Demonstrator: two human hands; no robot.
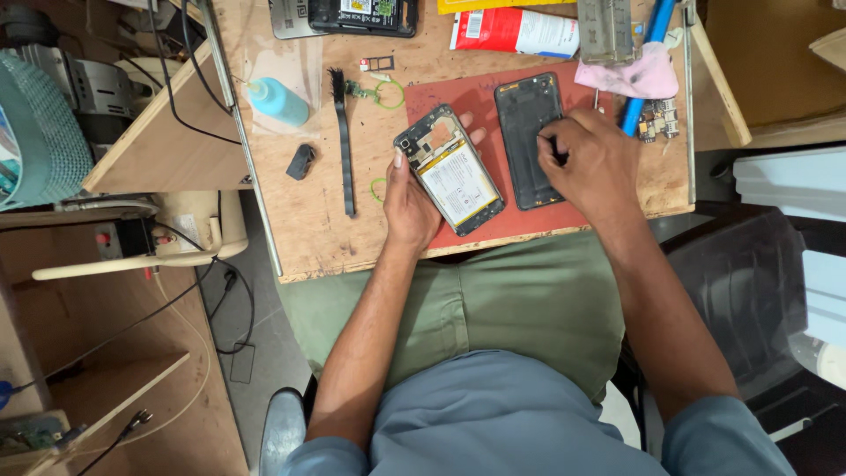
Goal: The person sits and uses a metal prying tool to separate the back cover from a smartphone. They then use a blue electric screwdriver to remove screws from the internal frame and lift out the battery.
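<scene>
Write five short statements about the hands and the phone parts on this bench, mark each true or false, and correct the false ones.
1. The left hand holds an opened phone with its battery showing. True.
2. The right hand rests on the blue bottle. False: it is on the black back cover.
3. Both phone parts lie over a red mat. True.
4. The black brush lies right of the mat. False: left.
5. A pink cloth lies at the mat's far right corner. True.
</scene>
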